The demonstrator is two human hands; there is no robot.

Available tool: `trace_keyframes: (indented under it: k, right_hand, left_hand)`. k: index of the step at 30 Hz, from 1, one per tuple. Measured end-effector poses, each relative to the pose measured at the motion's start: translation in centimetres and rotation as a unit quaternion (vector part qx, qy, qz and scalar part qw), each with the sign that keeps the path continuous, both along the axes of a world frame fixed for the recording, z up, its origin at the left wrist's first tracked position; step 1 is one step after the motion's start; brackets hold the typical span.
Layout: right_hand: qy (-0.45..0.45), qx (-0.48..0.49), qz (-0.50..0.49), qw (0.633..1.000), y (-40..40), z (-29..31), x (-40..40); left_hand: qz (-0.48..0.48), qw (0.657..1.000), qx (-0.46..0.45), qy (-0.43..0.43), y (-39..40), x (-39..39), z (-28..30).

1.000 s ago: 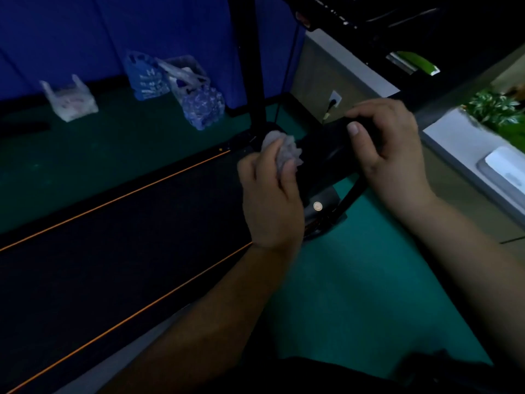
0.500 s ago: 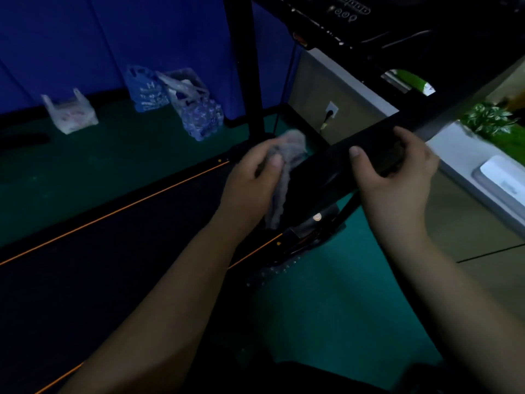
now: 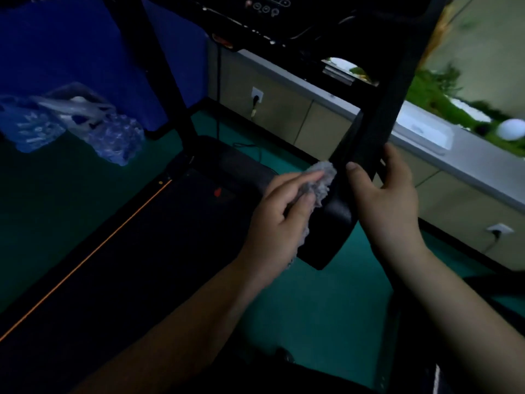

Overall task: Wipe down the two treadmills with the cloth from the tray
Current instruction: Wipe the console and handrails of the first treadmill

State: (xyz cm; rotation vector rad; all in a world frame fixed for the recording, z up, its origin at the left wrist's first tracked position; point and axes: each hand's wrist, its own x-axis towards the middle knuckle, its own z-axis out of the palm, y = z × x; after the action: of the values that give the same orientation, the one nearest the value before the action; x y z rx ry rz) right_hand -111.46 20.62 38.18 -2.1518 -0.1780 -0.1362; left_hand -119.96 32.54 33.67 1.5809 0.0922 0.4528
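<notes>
While my head has tipped up since half a second ago, so the console [image 3: 267, 7] now shows at the top, the plastic bags [image 3: 74, 120] sit further left against the blue wall and the belt [image 3: 119, 251] with its orange line fills the lower left. My left hand [image 3: 279, 220] has moved up the black handrail [image 3: 338, 211] with the cloth [image 3: 319, 180]; before, the cloth hung lower, down past my fingers. Now the grey cloth is bunched and pressed against the rail's inner side, pinned under my index finger and thumb, fingers partly extended, not a full fist. My right hand [image 3: 389, 200] has shifted too: it grips the same handrail just beside the cloth, thumb on the near face, fingers wrapped round the far edge. Handrail's rounded end sits between both wrists. Green floor [image 3: 326, 322] below; counter [image 3: 468, 163] and wall sockets off right.
</notes>
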Motion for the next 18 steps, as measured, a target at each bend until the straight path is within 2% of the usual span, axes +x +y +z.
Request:
trace_keyframes:
  k: [3, 6, 8, 10, 13, 15, 18]
  right_hand:
    - [0.020, 0.021, -0.032, 0.999, 0.6, 0.4, -0.4]
    - [0.046, 0.038, -0.046, 0.997, 1.2, 1.0, -0.7]
    - [0.050, 0.038, -0.051, 0.997, 1.5, 1.4, -1.0]
    - [0.054, 0.030, -0.051, 0.997, 1.8, 1.6, -1.2]
    - [0.067, 0.025, -0.055, 0.996, 1.9, 1.9, -1.3]
    - [0.066, 0.021, -0.057, 0.996, 1.9, 2.1, -1.3]
    - [0.054, 0.023, -0.071, 0.996, 1.7, 2.1, -0.8]
  left_hand:
    - [-0.044, 0.996, -0.068, 0.044, 0.9, 1.3, -1.7]
    - [-0.067, 0.989, -0.096, 0.089, 0.9, 0.4, -3.9]
    - [-0.060, 0.990, -0.103, 0.075, 0.8, -0.1, -4.1]
    - [-0.047, 0.994, -0.097, 0.019, 0.9, 0.4, -2.7]
    - [-0.066, 0.995, -0.038, -0.066, 1.1, 3.1, -0.3]
    - [-0.076, 0.995, -0.036, -0.058, 1.2, 5.5, -0.7]
    - [-0.073, 0.995, -0.072, 0.012, 1.0, 6.7, -3.7]
